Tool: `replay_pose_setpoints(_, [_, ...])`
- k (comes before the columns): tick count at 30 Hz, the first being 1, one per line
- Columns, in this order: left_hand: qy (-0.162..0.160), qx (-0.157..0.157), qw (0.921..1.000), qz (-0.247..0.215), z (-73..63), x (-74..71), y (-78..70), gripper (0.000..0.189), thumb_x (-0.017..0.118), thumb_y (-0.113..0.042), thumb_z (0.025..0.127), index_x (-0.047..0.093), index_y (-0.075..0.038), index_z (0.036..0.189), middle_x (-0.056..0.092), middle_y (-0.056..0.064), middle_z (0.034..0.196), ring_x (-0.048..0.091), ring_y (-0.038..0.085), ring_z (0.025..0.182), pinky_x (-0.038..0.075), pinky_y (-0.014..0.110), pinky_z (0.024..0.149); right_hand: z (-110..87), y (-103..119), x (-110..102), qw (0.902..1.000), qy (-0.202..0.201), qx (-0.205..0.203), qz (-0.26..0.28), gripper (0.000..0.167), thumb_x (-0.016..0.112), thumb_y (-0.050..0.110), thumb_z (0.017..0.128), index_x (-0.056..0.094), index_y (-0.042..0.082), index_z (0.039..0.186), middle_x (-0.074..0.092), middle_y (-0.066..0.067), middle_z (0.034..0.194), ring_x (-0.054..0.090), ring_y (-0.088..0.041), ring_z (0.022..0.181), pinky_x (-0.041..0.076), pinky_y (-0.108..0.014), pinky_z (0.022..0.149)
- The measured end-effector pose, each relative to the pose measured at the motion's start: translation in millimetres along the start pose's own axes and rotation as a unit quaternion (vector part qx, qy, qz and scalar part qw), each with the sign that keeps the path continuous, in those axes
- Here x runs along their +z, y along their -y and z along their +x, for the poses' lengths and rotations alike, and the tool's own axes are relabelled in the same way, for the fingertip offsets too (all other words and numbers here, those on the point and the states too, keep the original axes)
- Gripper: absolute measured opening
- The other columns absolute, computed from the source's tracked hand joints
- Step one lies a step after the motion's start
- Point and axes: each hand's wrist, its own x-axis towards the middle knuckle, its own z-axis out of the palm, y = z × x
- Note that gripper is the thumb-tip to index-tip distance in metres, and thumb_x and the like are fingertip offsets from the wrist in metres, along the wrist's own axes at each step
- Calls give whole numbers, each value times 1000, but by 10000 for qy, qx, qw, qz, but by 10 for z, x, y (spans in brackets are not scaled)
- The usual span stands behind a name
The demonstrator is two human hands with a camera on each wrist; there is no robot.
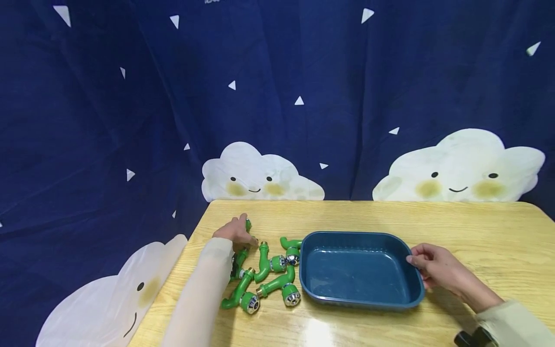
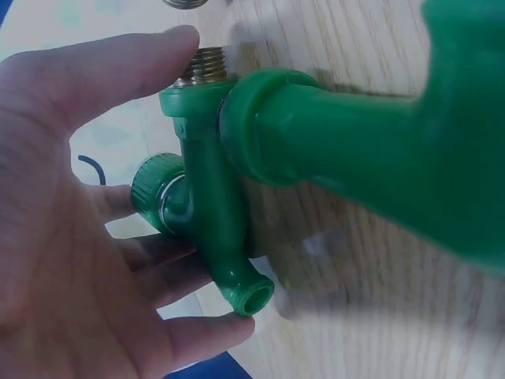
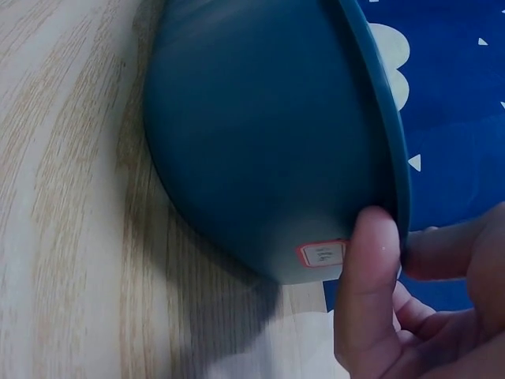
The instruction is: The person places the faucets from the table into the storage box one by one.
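My left hand (image 1: 236, 232) is at the far left of a cluster of green taps. In the left wrist view its thumb lies on the brass thread of one green tap (image 2: 211, 170), and its fingers curl around the tap's knob and spout. Another green tap (image 2: 355, 150) fills the right of that view, close to the camera. My right hand (image 1: 438, 267) pinches the right-hand rim of a dark blue rectangular basin (image 1: 355, 277), which sits on the table. In the right wrist view, a small red-edged label (image 3: 322, 254) shows on the basin wall beside the thumb.
Several green taps with silver-capped knobs lie between my left hand and the basin, among them a tap (image 1: 291, 293) near the basin's left corner. The wooden table (image 1: 485, 231) ends at a dark blue curtain (image 1: 277, 62) with white clouds and triangles.
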Motion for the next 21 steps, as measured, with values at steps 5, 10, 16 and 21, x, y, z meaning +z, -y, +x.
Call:
replay_pose_setpoints(5, [-20, -131, 9999, -90, 1, 16, -12, 100, 77, -41, 81, 21, -7, 156, 31, 29, 156, 43, 46, 138, 45, 60, 102, 11, -9, 1, 9999, 55, -83, 90, 28, 50, 13, 103, 48, -12, 114, 50, 2, 74, 53, -8, 60, 53, -28, 52])
replay_pose_setpoints(10, [-140, -331, 9993, -80, 16, 83, -62, 92, 79, -39, 76, 32, -7, 149, 40, 28, 148, 52, 44, 127, 50, 57, 93, -2, -50, 7, 9999, 70, -80, 103, 26, 50, 12, 103, 49, -12, 112, 49, 2, 74, 53, -9, 60, 53, -29, 52])
replay_pose_setpoints(16, [-343, -397, 9985, -163, 19, 131, -90, 89, 83, -36, 71, 38, -6, 142, 46, 27, 138, 56, 42, 116, 51, 55, 89, -26, -90, 5, 9997, 118, -94, 185, 27, 48, 13, 103, 48, -12, 113, 49, 3, 73, 53, -8, 60, 53, -28, 52])
replay_pose_setpoints(21, [-524, -264, 9979, -274, 20, 108, -60, 95, 82, -36, 71, 34, -6, 148, 46, 29, 139, 55, 44, 120, 51, 55, 92, -20, -49, 15, 9998, -25, -174, 77, 28, 50, 14, 103, 49, -11, 114, 52, 1, 74, 55, -8, 60, 53, -28, 52])
